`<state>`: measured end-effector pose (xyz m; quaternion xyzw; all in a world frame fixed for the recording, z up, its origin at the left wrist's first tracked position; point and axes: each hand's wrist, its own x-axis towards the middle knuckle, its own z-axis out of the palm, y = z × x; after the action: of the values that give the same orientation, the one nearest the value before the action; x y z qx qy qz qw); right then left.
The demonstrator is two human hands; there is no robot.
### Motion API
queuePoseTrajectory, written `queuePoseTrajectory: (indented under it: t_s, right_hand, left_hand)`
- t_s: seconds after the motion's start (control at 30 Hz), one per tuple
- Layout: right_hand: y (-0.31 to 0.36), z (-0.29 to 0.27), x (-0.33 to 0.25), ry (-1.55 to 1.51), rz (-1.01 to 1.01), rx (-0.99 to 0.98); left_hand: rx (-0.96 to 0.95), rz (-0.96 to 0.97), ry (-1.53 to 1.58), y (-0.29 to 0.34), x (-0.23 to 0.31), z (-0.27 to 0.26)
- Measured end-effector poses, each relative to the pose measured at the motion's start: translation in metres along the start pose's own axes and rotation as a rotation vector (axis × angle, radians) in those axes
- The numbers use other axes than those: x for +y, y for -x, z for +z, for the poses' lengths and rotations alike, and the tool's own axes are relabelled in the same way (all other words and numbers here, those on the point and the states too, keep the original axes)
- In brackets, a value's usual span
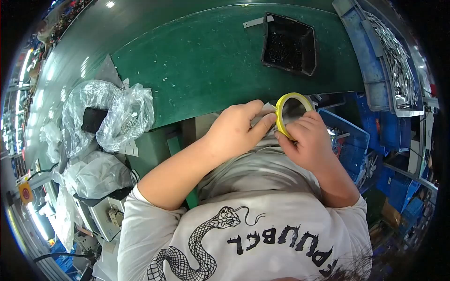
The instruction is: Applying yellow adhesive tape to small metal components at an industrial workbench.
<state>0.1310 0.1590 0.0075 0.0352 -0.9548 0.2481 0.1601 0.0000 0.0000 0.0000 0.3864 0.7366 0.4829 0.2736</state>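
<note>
A roll of yellow tape [280,112] stands on edge in front of my body, just off the near edge of the green table. My right hand [307,138] grips its lower right side, with the fingers through the ring and the thumb outside. At the roll's left side my left hand [241,126] has thumb and forefinger bent toward each other. A small pale piece [268,108] shows at those fingertips, next to the tape; whether it is a tape end or something else I cannot make out.
On the green table [206,61], a black bin [307,51] of small dark parts stands at the back, a metal strip [258,22] beside it. Clear plastic bags [126,117] lie at left. Blue bins [375,65] with metal parts line the right; another blue bin [349,136] sits lower.
</note>
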Motion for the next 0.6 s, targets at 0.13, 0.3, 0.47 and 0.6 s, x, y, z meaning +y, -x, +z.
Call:
queuePoseTrajectory:
  t_s: [0.13, 0.3, 0.47, 0.6]
  right_hand:
    - [0.000, 0.000, 0.001, -0.004, -0.031, 0.005]
    - [0.000, -0.002, 0.002, -0.019, -0.057, 0.013]
    - [-0.002, -0.003, 0.002, -0.040, -0.044, 0.050]
    - [0.000, -0.003, 0.002, -0.037, -0.045, 0.055]
  left_hand:
    - [-0.006, -0.002, -0.023, 0.000, -0.004, 0.002]
    - [-0.037, -0.033, -0.056, -0.001, -0.001, -0.003]
    - [0.027, -0.136, 0.336, 0.000, -0.009, 0.005]
    - [0.052, -0.209, 0.515, 0.002, -0.005, 0.003]
